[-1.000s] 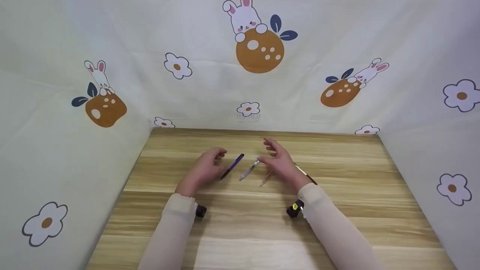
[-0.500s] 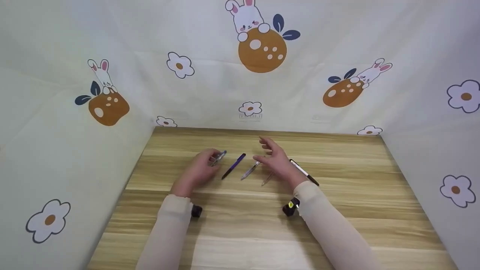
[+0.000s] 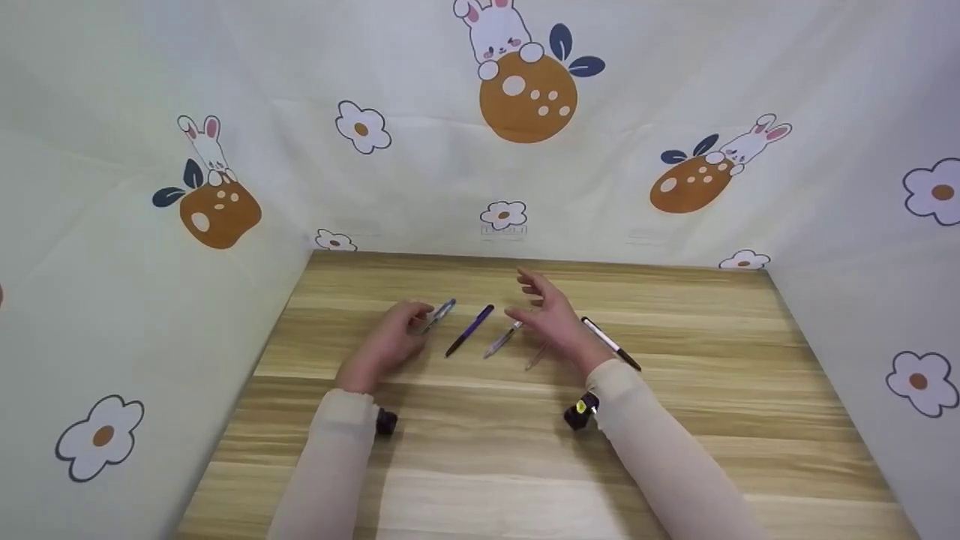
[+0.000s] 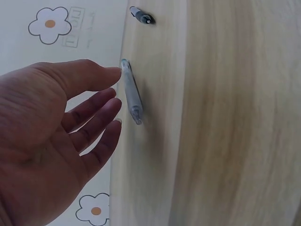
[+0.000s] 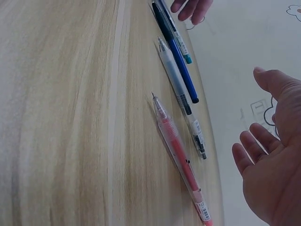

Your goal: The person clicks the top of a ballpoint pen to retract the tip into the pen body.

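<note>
My left hand (image 3: 396,336) hovers at the left of the pens, fingers loosely bent and apart. Just right of its fingertips lies a clear pen with a blue-green end (image 3: 440,316); in the left wrist view this clear pen (image 4: 132,92) lies beyond the thumb. My right hand (image 3: 556,321) holds nothing, its fingers spread. It partly hides a clear mechanical pencil (image 3: 501,341) and a pink-red pen (image 3: 535,357), both plain in the right wrist view, where the pink-red pen (image 5: 181,155) is nearest. Between the hands lies a purple-blue pen (image 3: 469,330).
A white pen with black ends (image 3: 611,343) lies right of my right wrist. The wooden table (image 3: 465,465) meets a patterned cloth wall (image 3: 420,187) at the back and both sides. Small black devices sit at both wrists.
My left hand has drawn back to the left, and the clear blue-ended pen now shows on the table beside it. The right hand has shifted only slightly, baring more of the white pen.
</note>
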